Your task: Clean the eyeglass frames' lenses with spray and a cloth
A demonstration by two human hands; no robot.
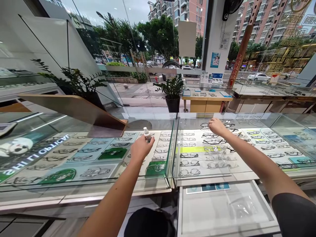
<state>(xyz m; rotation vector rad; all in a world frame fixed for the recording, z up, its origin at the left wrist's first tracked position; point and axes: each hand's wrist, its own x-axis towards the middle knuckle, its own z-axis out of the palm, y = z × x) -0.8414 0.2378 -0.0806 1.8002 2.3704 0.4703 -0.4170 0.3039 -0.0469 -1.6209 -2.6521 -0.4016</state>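
My left hand is wrapped around a small white spray bottle, its nozzle upright above my fingers, over the left glass showcase. My right hand reaches out over the right showcase. Its fingers are closed at one side of a pair of thin-rimmed eyeglasses, whose far side points left. Beneath the glass, rows of eyeglass frames lie on white and yellow display boards. A green display block sits under the glass near my left forearm.
An open white drawer juts out below the right showcase, with a clear plastic bag inside. A slanted wooden board stands on the left showcase. Beyond are a potted plant, a small display table and the shop window. A black round seat is below.
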